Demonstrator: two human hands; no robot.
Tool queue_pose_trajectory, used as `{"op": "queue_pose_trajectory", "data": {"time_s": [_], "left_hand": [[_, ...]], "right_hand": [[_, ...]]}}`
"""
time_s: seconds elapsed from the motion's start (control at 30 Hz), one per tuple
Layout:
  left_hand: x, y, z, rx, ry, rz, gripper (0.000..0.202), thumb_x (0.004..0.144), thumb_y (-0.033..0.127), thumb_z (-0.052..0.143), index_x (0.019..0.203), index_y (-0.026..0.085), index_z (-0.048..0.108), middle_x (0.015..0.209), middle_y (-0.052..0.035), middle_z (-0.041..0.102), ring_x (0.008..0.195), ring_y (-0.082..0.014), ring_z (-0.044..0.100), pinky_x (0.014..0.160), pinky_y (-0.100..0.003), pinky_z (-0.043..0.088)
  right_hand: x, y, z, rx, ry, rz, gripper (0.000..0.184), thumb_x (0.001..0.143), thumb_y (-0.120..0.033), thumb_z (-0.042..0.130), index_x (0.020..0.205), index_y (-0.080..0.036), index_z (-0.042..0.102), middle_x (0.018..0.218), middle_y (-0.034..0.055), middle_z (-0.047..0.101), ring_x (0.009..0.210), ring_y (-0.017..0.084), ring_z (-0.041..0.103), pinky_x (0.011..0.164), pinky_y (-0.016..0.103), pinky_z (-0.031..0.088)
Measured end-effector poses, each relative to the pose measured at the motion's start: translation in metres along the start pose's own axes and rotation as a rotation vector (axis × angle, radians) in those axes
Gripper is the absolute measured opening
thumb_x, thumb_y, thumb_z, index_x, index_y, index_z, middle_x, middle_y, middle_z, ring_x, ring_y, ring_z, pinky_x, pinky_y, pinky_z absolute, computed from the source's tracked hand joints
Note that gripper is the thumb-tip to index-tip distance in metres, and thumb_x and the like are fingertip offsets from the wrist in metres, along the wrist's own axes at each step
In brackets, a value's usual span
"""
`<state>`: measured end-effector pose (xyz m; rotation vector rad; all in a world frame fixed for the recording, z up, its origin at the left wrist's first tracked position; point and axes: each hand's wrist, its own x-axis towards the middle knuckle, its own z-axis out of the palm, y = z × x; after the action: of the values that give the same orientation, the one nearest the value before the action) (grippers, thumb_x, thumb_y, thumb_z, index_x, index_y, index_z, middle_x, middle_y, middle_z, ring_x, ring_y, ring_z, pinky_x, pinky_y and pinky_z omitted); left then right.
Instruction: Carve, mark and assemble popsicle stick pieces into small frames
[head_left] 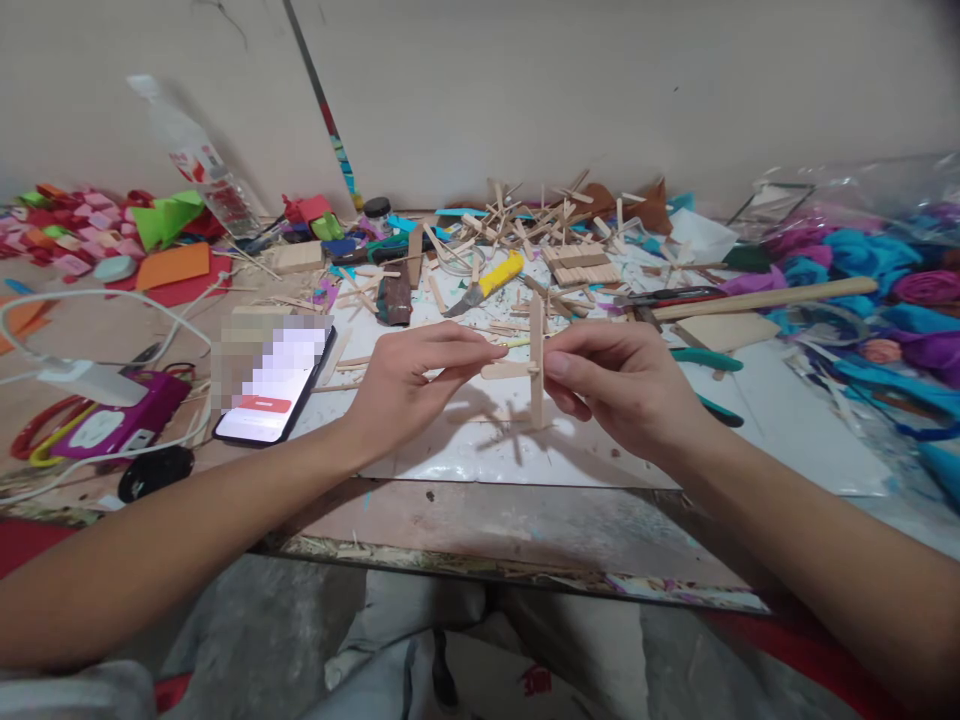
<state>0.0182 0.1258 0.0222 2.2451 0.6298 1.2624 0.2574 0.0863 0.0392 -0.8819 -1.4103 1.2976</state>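
Observation:
Between my hands, above a white sheet (pixel 442 455), is a small piece made of crossed wooden craft sticks (pixel 537 390). One stick stands nearly upright and another sticks out to the left. My right hand (pixel 626 385) pinches this piece from the right with thumb and fingers. Closed at the fingertips, my left hand (pixel 420 380) pinches a thin yellowish stick (pixel 517 343) whose tip reaches the upright craft stick. Whether the two touch, I cannot tell. A shadow of the crossed piece falls on the sheet below.
Behind the hands lie a yellow-handled cutter (pixel 495 282), a pile of loose craft sticks (pixel 525 220) and teal-handled pliers (pixel 709 360). On the left are a phone (pixel 274 385), a purple power strip (pixel 127 420) with white cables and a plastic bottle (pixel 199 165). Coloured crepe paper (pixel 870 260) fills the right.

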Motion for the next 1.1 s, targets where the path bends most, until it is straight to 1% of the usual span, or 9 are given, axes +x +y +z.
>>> {"op": "queue_pose_trajectory", "data": {"time_s": [0.23, 0.33, 0.47, 0.53, 0.57, 0.63, 0.73, 0.83, 1.1], "left_hand": [[-0.005, 0.004, 0.004, -0.013, -0.016, 0.007, 0.026, 0.099, 0.019, 0.07, 0.119, 0.03, 0.082, 0.116, -0.004, 0.082, 0.104, -0.0179, 0.076, 0.095, -0.029, 0.06], [-0.006, 0.012, 0.008, -0.197, -0.026, -0.114, 0.031, 0.096, 0.025, 0.076, 0.126, 0.031, 0.079, 0.124, -0.005, 0.078, 0.11, -0.0196, 0.074, 0.099, -0.031, 0.061], [-0.001, 0.017, 0.008, -0.421, 0.017, -0.227, 0.045, 0.092, 0.029, 0.08, 0.135, 0.036, 0.072, 0.151, -0.004, 0.061, 0.14, -0.0273, 0.059, 0.113, -0.041, 0.057], [0.004, 0.014, 0.004, -0.448, 0.088, -0.306, 0.045, 0.09, 0.028, 0.081, 0.134, 0.035, 0.072, 0.154, -0.0036, 0.059, 0.144, -0.0284, 0.055, 0.107, -0.038, 0.059], [0.006, 0.012, 0.002, -0.469, 0.115, -0.375, 0.04, 0.091, 0.03, 0.08, 0.13, 0.032, 0.075, 0.148, -0.0052, 0.064, 0.137, -0.0272, 0.06, 0.099, -0.034, 0.061], [0.01, 0.008, -0.001, -0.539, 0.114, -0.538, 0.027, 0.093, 0.036, 0.078, 0.117, 0.023, 0.08, 0.119, -0.0084, 0.076, 0.106, -0.021, 0.071, 0.08, -0.027, 0.061], [0.012, 0.005, -0.001, -0.641, 0.037, -0.69, 0.023, 0.088, 0.036, 0.084, 0.098, 0.016, 0.084, 0.083, -0.0046, 0.074, 0.071, -0.0117, 0.065, 0.069, -0.024, 0.055], [0.011, 0.005, 0.001, -0.669, 0.031, -0.693, 0.019, 0.079, 0.027, 0.09, 0.095, 0.018, 0.084, 0.08, -0.0021, 0.075, 0.068, -0.0105, 0.064, 0.069, -0.024, 0.054], [0.008, 0.004, 0.001, -0.656, 0.039, -0.671, 0.02, 0.079, 0.03, 0.091, 0.094, 0.019, 0.085, 0.081, -0.0021, 0.076, 0.064, -0.0098, 0.063, 0.068, -0.025, 0.055]], "right_hand": [[-0.001, 0.003, 0.004, -0.092, -0.011, 0.026, 0.021, 0.087, -0.039, 0.084, 0.082, -0.019, 0.081, 0.056, -0.0014, 0.061, 0.046, 0.009, 0.049, 0.042, 0.023, 0.035], [-0.002, 0.002, 0.007, -0.143, -0.036, 0.012, 0.02, 0.088, -0.038, 0.082, 0.081, -0.02, 0.081, 0.058, -0.0006, 0.063, 0.048, 0.01, 0.051, 0.043, 0.025, 0.038], [-0.004, 0.0, 0.009, -0.2, 0.011, -0.039, 0.015, 0.09, -0.036, 0.08, 0.083, -0.023, 0.082, 0.065, 0.0008, 0.069, 0.049, 0.011, 0.052, 0.045, 0.027, 0.041], [-0.004, -0.001, 0.009, -0.233, 0.043, -0.074, 0.012, 0.09, -0.033, 0.079, 0.083, -0.024, 0.082, 0.065, 0.0, 0.069, 0.048, 0.011, 0.051, 0.045, 0.028, 0.041], [-0.004, -0.002, 0.01, -0.256, 0.05, -0.09, 0.01, 0.09, -0.031, 0.079, 0.083, -0.024, 0.083, 0.064, -0.0003, 0.069, 0.047, 0.011, 0.051, 0.045, 0.028, 0.042], [-0.005, -0.003, 0.011, -0.307, 0.042, -0.118, 0.009, 0.089, -0.027, 0.079, 0.081, -0.024, 0.083, 0.064, -0.0003, 0.07, 0.048, 0.011, 0.053, 0.045, 0.028, 0.043], [-0.006, -0.003, 0.014, -0.366, 0.013, -0.142, 0.008, 0.088, -0.025, 0.079, 0.08, -0.025, 0.084, 0.068, 0.0003, 0.073, 0.051, 0.012, 0.057, 0.047, 0.028, 0.046], [-0.007, -0.002, 0.017, -0.389, 0.007, -0.149, 0.009, 0.088, -0.025, 0.079, 0.081, -0.027, 0.084, 0.066, -0.0005, 0.072, 0.051, 0.013, 0.059, 0.048, 0.028, 0.047], [-0.01, 0.003, 0.018, -0.532, -0.076, -0.22, 0.012, 0.093, -0.024, 0.076, 0.085, -0.028, 0.084, 0.069, -0.0017, 0.075, 0.054, 0.013, 0.062, 0.055, 0.029, 0.048]]}}
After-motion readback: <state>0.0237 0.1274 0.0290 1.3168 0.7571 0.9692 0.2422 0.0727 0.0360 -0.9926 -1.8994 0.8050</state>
